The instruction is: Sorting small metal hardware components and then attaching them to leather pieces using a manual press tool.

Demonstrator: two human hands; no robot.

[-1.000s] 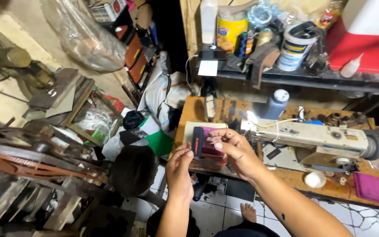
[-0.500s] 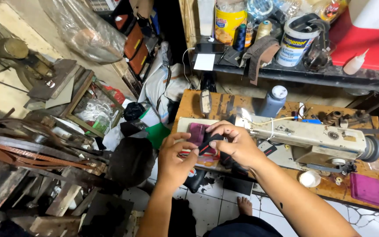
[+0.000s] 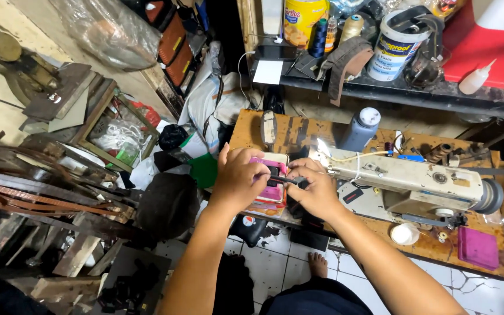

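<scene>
My left hand (image 3: 240,178) and my right hand (image 3: 316,189) meet over the left end of a wooden sewing table (image 3: 298,137). Between their fingertips they pinch a small black strap piece (image 3: 280,177). Under it lies a pink flat piece (image 3: 270,192) on a small stack, partly covered by my left hand. A cream sewing machine (image 3: 421,184) stands just to the right of my right hand, its lit needle end close to my knuckles.
A grey bottle (image 3: 361,127) stands behind the machine. A shelf (image 3: 380,87) above holds a yellow can, thread cones, a white tub and a glue bottle. A magenta pad (image 3: 476,248) lies at the table's right. Wood scraps, straps and bags crowd the floor on the left.
The view has shifted closer over the table. My left hand has come up from below the pink piece, and both hands now pinch the black strap piece together.
</scene>
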